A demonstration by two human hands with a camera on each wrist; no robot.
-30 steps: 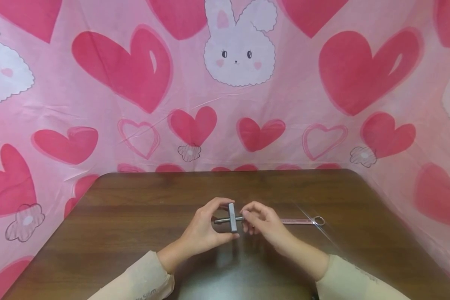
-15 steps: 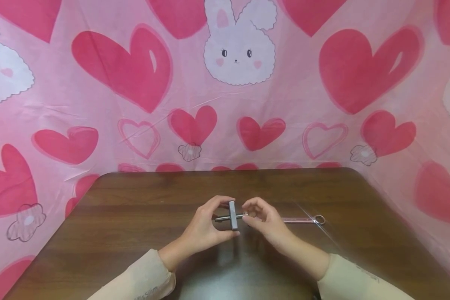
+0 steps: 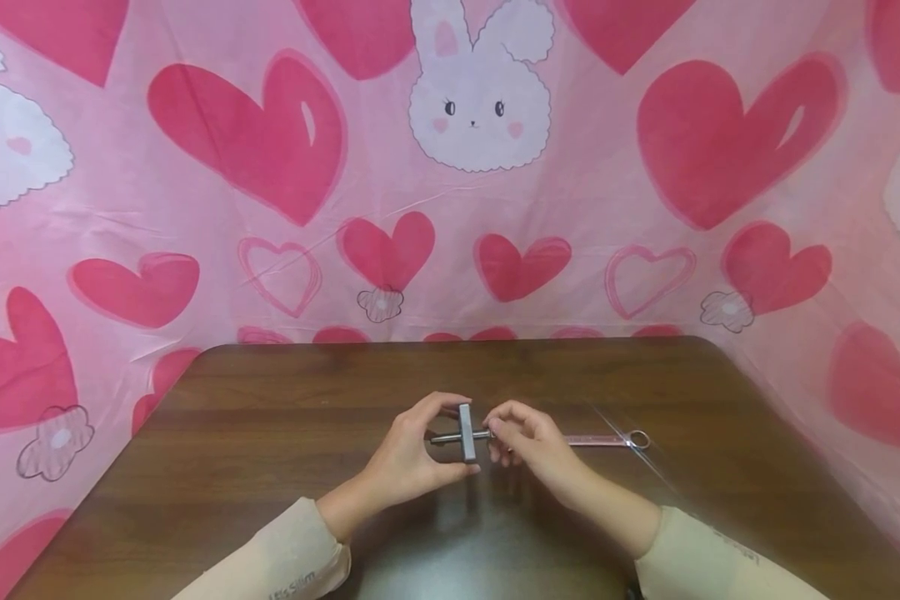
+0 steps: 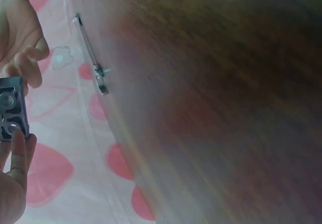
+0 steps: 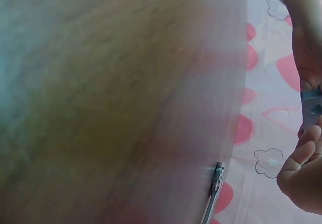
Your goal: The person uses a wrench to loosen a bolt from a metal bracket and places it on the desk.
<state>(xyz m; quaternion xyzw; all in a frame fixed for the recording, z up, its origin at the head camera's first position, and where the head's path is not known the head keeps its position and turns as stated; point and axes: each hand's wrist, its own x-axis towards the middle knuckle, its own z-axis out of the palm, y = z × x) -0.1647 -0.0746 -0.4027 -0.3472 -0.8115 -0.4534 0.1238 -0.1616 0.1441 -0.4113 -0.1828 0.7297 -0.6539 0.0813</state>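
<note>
My left hand (image 3: 405,454) grips a grey metal block (image 3: 467,446) between thumb and fingertips, holding it above the table. A thin metal bolt (image 3: 444,438) passes through the block and sticks out on both sides. At the bolt's right end, my right hand (image 3: 536,443) pinches with thumb and index finger; the tip is hidden there. In the left wrist view the block (image 4: 14,110) shows a recessed face with round holes. Only part of the block (image 5: 311,105) appears in the right wrist view.
A slim metal wrench-like tool with a ring end (image 3: 637,441) lies right of my right hand, its near part hidden behind that hand. The brown wooden table (image 3: 270,433) ends at a pink cloth backdrop (image 3: 450,196) with hearts and rabbits.
Half a second ago my right fingers were spread apart at the bolt's end; now they have closed together on it again. The left hand and block have hardly moved.
</note>
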